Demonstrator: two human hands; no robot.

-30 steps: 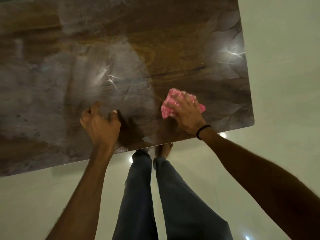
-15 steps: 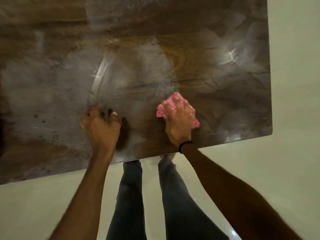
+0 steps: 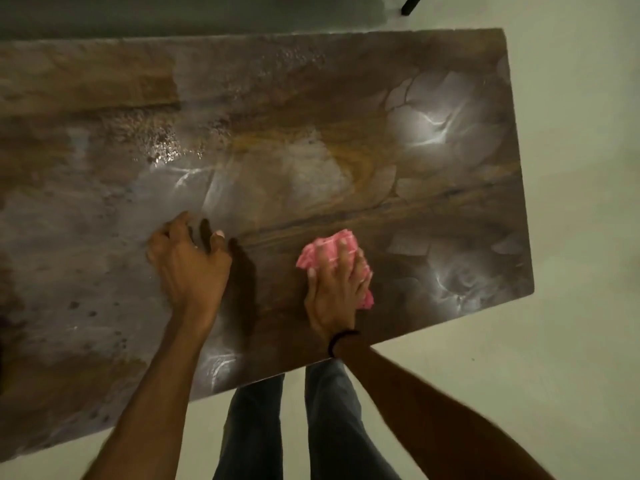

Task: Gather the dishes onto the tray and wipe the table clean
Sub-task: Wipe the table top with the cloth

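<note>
My right hand (image 3: 334,292) presses the pink cloth (image 3: 311,254) flat to the table (image 3: 346,98), fingers spread straight over it for a wide wipe. My left hand (image 3: 188,261), just beside it, holds nothing — bent fingertips prop me, probably for reach. What look like droplets — blurred — lie beyond it.

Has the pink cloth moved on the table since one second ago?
Yes. The pink cloth under the right hand has slid left, away from the right edge of the table and closer to the left hand.
</note>
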